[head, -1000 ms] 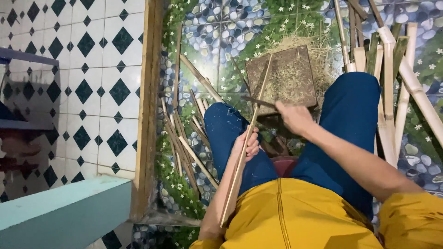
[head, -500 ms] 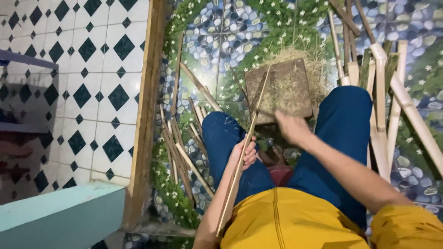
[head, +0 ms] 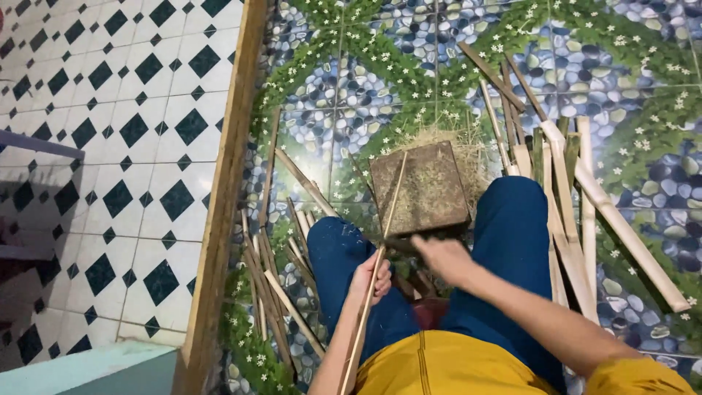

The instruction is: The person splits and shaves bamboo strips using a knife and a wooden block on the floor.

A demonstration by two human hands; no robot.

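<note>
bamboo strip [head: 380, 252] upright, pointing away over block [head: 420, 189], left hand [head: 369, 276] gripping it, right hand [head: 442, 257] blurred

The person sits with both knees raised and spread, legs in dark blue trousers, torso in a yellow garment at the bottom edge of the view. The left hand [head: 370, 278] lies over the left thigh, fingers curled closed around a thin stick, knuckles facing up, forearm bare and running down toward the body. The right hand [head: 444, 257] is between the knees, motion-blurred, fingers bent in a closed grip, its bare forearm stretching diagonally from the lower right.
</note>
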